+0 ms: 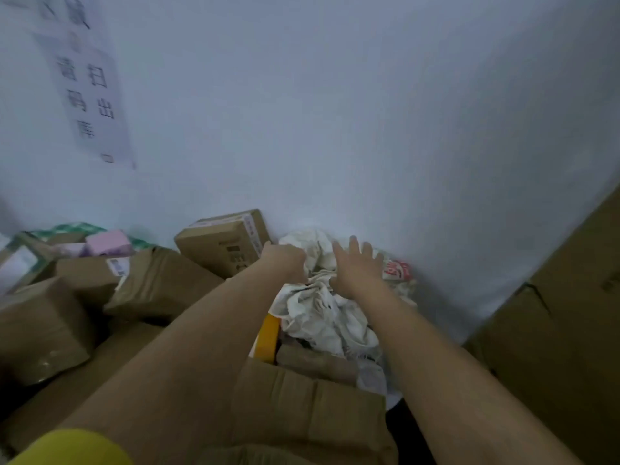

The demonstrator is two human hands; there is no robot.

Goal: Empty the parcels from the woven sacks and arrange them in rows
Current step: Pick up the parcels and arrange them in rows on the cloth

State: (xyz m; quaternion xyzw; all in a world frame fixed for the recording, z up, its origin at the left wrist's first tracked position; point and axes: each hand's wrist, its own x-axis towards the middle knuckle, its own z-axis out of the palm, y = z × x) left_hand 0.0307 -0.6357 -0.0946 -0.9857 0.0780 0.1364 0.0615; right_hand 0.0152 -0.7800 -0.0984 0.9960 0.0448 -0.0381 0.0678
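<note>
White woven sack (318, 303) is bunched against the wall (335, 129). It is gripped by the left hand (285, 263), fingers curled; the right hand (357, 266) is laid on it, fingers spread. Four brown boxes (161, 283) are counted left of the sack.

We count two hands: the left hand (285, 263) and the right hand (357, 266), both on one crumpled white sack (322, 303). One red-and-white packet (399, 270) shows at the sack's far edge. We see one yellow box (267, 337) beside the sack and one pink box (108, 243) at the far left. We make out at least seven brown cardboard boxes (221, 243), though the pile is blurred and some overlap, so we cannot fix that number. One printed paper sign (90, 92) hangs on the wall.
</note>
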